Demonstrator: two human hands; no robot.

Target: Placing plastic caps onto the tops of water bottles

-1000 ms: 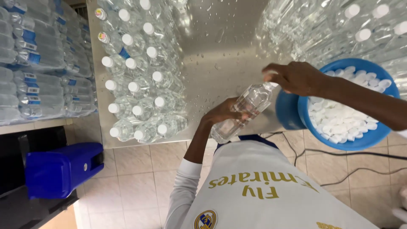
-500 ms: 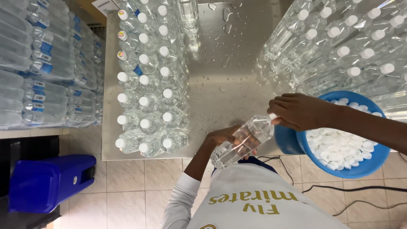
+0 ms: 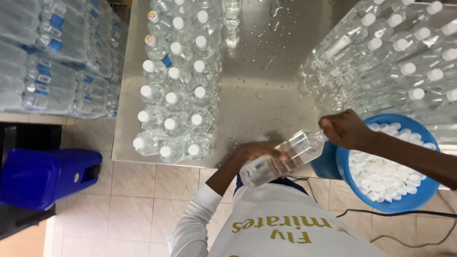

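Observation:
A clear plastic water bottle (image 3: 281, 159) lies tilted across my front, just off the near edge of the wet steel table (image 3: 259, 90). My left hand (image 3: 259, 151) grips its body from behind. My right hand (image 3: 345, 129) is closed over the bottle's neck and top, so any cap there is hidden. A blue bowl (image 3: 350, 178) full of white caps (image 3: 381, 173) sits just right of my right hand.
Capped bottles (image 3: 178, 95) stand in rows on the table's left half, and more capped bottles (image 3: 395, 62) crowd its right side. Shrink-wrapped bottle packs (image 3: 52, 57) are stacked at left. A blue plastic object (image 3: 43, 176) sits on the tiled floor. A black cable (image 3: 428, 214) runs at lower right.
Both hands and the bottle have stayed together near the table's edge, with my right hand still closed on the bottle's top. The view has shifted, so the table appears further to the right.

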